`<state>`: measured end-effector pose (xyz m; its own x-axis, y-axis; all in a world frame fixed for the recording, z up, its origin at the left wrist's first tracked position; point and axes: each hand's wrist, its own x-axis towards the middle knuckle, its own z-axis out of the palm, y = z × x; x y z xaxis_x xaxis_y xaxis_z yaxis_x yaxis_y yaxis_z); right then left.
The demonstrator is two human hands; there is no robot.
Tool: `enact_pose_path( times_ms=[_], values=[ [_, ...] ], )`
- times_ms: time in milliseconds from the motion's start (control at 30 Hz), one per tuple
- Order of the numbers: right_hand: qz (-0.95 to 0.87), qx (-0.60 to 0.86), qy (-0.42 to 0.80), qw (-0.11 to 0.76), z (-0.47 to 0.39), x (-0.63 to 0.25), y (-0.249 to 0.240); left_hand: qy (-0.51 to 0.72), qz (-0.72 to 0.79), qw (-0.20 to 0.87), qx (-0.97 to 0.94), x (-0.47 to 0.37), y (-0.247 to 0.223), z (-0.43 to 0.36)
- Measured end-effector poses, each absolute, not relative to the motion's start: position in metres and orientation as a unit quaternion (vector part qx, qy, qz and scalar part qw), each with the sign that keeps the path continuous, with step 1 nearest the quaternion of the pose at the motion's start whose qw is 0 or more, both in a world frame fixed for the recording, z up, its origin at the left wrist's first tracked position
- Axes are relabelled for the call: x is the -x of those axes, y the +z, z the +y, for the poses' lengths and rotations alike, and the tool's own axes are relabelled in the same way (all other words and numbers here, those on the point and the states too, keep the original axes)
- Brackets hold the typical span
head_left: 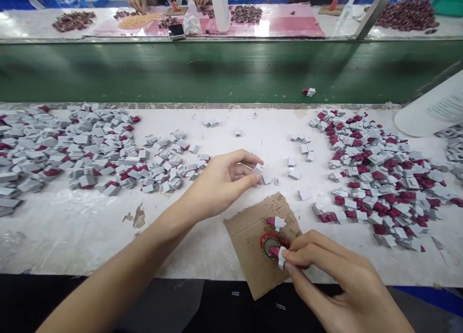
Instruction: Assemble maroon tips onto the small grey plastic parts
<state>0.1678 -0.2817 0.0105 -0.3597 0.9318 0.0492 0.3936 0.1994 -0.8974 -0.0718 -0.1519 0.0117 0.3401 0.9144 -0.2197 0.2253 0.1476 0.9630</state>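
My left hand [229, 178] pinches a small grey plastic piece [257, 169] between thumb and fingertips, just above the white tabletop. In my right hand [325, 270] a small maroon-and-white plastic part [279, 256] is held by thumb and fingers, its maroon end at a red-rimmed bottle cap [269, 244]. Whether that end touches what is in the cap, I cannot tell. The cap rests on a square of brown cardboard [249, 246]. Another maroon-and-white part [276, 223] lies on the cardboard behind the cap.
A wide heap of grey and maroon pieces [83, 145] covers the left; maroon-and-white parts [379, 178] pile up at right beside a white bottle [430, 111]. A green strip [181, 72] runs behind, with one part [309, 91] on it. Beyond are co-workers' hands [139, 1].
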Motion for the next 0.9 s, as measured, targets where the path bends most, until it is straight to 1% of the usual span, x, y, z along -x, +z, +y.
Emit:
enact_pose_path(
  times_ms=[100,200,267,400,500,600,900],
  values=[
    [-0.698,0.468,0.435,0.323,-0.284,-0.170,0.011,0.295,0.492,0.587,-0.572,0.069,0.014,-0.155],
    [-0.644,0.501,0.458,0.353,-0.281,-0.175,0.012,0.303,0.485,0.604,-0.556,0.063,0.018,-0.160],
    [-0.582,0.522,0.480,0.398,-0.275,-0.180,0.009,0.314,0.470,0.623,-0.540,0.058,0.022,-0.164],
    [-0.424,0.517,0.518,0.534,-0.259,-0.188,-0.004,0.331,0.428,0.677,-0.498,0.043,0.028,-0.175],
    [-0.355,0.483,0.543,0.587,-0.249,-0.187,-0.013,0.325,0.403,0.723,-0.458,0.034,0.029,-0.182],
    [-0.335,0.453,0.575,0.593,-0.244,-0.183,-0.015,0.320,0.390,0.748,-0.431,0.028,0.026,-0.186],
    [-0.333,0.445,0.588,0.587,-0.242,-0.181,-0.015,0.310,0.372,0.765,-0.425,0.027,0.023,-0.186]
  ],
)
